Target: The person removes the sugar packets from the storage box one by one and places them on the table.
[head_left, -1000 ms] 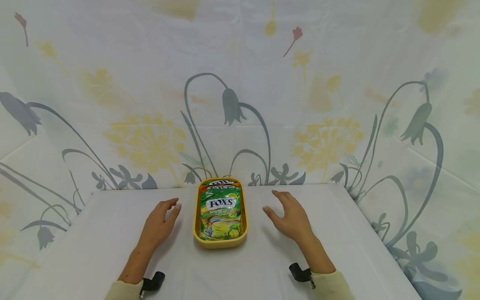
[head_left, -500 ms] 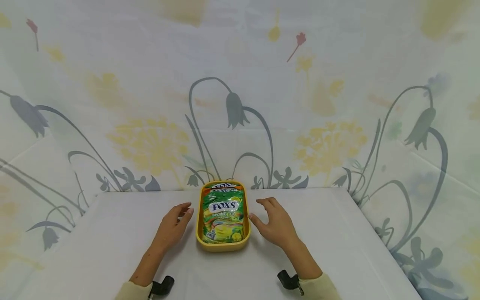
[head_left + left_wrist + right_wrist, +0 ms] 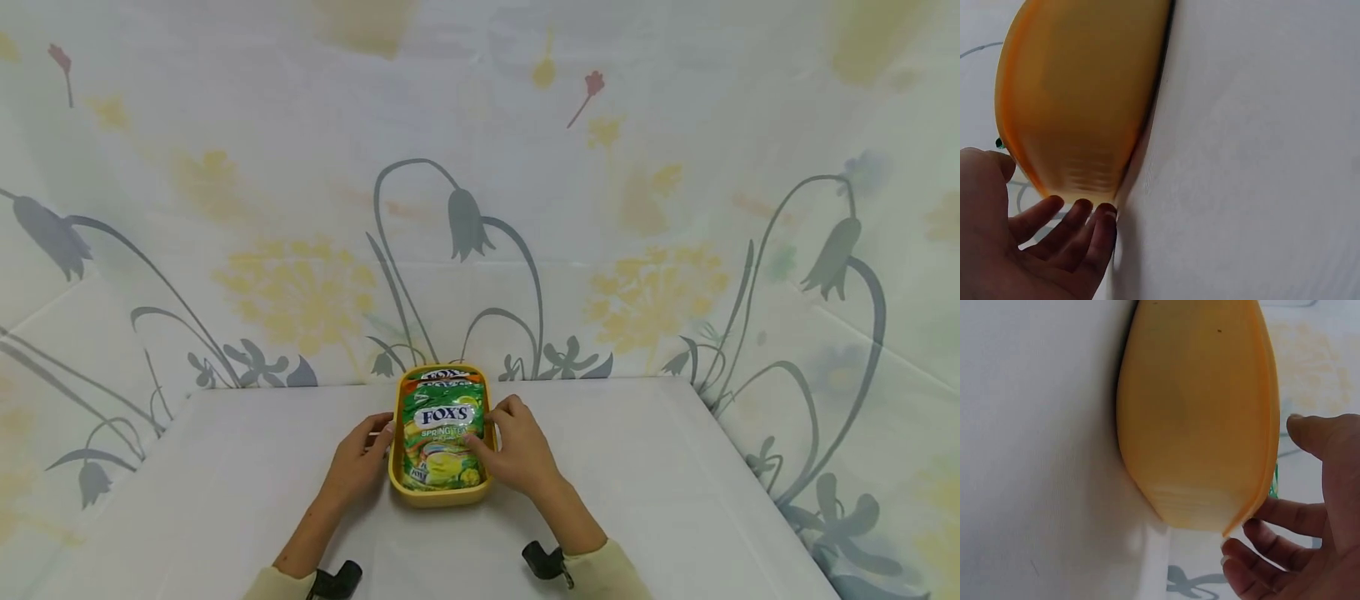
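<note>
A yellow plastic tray [image 3: 437, 500] with rounded corners stands on the white table. In it lies a green candy bag [image 3: 442, 450] printed "FOX'S SPRING TEA", overlapping an orange-trimmed bag [image 3: 405, 385] behind it. My left hand [image 3: 357, 462] is at the tray's left side; in the left wrist view its fingertips [image 3: 1082, 205] reach the outer wall and its thumb lies by the rim. My right hand [image 3: 521, 450] is at the right rim, its thumb over the green bag. The right wrist view shows the index finger [image 3: 1285, 512] at the rim and the thumb apart from the tray.
A white cloth covers the table [image 3: 660, 500]. Behind it and at both sides hangs a flower-printed curtain [image 3: 480, 125]. A black wrist camera mount [image 3: 337, 579] sits on the left wrist, another mount [image 3: 542, 560] on the right.
Both hands have moved inward from either side to the tray. The right thumb has come over the green bag. The tray and bags stay in place.
</note>
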The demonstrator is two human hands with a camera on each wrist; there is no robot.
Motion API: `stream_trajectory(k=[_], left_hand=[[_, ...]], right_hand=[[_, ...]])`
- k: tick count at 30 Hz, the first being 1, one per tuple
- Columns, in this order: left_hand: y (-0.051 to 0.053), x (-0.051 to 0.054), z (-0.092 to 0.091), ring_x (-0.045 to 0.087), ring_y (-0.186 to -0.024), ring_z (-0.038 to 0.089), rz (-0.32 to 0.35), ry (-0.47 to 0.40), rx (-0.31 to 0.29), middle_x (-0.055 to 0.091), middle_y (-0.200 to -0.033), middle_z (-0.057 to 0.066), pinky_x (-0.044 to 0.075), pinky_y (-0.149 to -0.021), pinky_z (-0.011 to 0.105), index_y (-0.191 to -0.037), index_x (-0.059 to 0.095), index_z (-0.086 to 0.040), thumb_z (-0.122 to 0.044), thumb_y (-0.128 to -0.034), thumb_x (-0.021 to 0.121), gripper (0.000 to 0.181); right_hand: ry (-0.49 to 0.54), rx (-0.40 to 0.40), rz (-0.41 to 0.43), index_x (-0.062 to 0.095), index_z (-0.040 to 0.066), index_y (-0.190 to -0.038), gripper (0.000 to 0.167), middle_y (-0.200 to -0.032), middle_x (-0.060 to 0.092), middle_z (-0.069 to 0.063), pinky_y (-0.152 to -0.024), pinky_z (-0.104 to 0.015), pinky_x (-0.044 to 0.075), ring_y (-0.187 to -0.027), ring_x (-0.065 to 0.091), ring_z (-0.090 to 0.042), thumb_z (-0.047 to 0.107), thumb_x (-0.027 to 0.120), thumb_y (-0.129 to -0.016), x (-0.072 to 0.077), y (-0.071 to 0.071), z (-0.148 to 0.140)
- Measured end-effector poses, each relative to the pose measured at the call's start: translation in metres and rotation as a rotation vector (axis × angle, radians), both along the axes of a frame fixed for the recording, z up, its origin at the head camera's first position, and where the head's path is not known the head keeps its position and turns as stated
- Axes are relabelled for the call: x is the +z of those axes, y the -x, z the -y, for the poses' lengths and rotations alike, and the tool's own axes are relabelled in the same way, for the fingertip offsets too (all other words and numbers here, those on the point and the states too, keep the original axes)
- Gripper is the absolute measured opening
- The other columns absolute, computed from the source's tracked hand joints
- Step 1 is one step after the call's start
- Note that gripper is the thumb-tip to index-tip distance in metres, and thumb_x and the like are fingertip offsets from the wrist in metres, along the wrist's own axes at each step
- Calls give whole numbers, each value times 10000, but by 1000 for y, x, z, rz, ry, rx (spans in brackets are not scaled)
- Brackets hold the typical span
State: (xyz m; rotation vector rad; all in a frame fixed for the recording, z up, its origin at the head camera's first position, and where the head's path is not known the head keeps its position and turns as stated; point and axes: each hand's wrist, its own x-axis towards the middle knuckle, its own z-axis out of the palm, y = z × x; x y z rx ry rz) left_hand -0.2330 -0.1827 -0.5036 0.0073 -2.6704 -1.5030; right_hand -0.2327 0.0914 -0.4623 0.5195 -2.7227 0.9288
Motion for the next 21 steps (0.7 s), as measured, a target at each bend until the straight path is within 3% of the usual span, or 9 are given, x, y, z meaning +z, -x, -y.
stream_trajectory(k=[6, 15, 21], left_hand=[[-2, -2, -3, 620, -1307, 335, 24, -70, -9, 595, -1471, 160, 536, -1079, 496, -1466, 539, -50, -395, -1132, 499, 481], [0, -3, -2, 632, -1279, 328, 45, -155, -3, 647, -1333, 158, 557, -1034, 442, -1207, 585, -28, -349, -1137, 507, 337], [1, -5, -3, 598, -1343, 356, 44, -183, -20, 620, -1409, 184, 517, -1099, 501, -1183, 578, -21, -304, -1147, 479, 302]], right_hand=[[24, 25, 24, 653, 16, -1060, 443, -1076, 531, -66, -824, -373, 498, -978, 478, -183, 432, 770, -964, -2, 1, 6], [75, 45, 84, 602, 72, -1081, 363, -987, 565, -54, -739, -302, 435, -929, 431, -172, 395, 742, -990, -1, 1, 7], [113, 85, 112, 614, 94, -1135, 311, -968, 607, -25, -728, -294, 481, -878, 507, -148, 336, 749, -993, 4, 1, 5]])
